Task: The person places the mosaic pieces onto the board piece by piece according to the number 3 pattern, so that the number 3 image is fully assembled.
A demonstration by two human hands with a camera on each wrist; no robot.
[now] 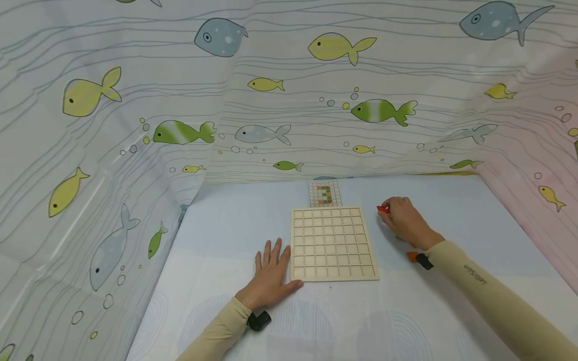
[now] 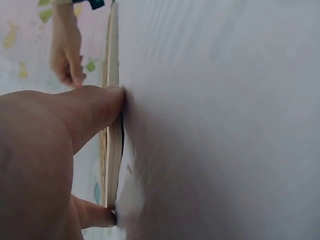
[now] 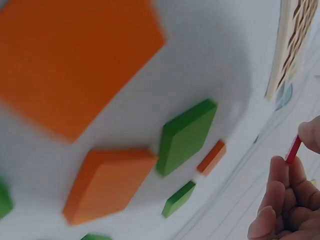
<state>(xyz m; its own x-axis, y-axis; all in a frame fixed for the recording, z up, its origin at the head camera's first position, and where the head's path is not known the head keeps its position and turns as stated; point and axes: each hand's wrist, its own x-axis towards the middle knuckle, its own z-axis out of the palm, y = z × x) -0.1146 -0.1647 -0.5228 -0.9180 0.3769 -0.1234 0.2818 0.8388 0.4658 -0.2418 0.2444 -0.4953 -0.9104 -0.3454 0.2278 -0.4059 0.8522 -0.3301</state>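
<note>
A wooden grid board [image 1: 333,244] with bare square cells lies flat on the table. My left hand [image 1: 267,278] rests beside its left edge, fingers spread and straight, with the thumb touching the near left corner. In the left wrist view the thumb and a finger press against the board's side [image 2: 114,165]. To the right of the board, my right hand [image 1: 403,220] pinches a small red tile [image 1: 382,209] between thumb and fingers, above the table. In the right wrist view the red tile [image 3: 294,149] is seen edge-on.
Under and near the right hand lie several loose tiles, among them a green tile [image 3: 187,135] and an orange tile [image 3: 111,182]. A pattern card [image 1: 325,194] with coloured squares lies behind the board. A fish-printed curtain [image 1: 289,110] surrounds the table.
</note>
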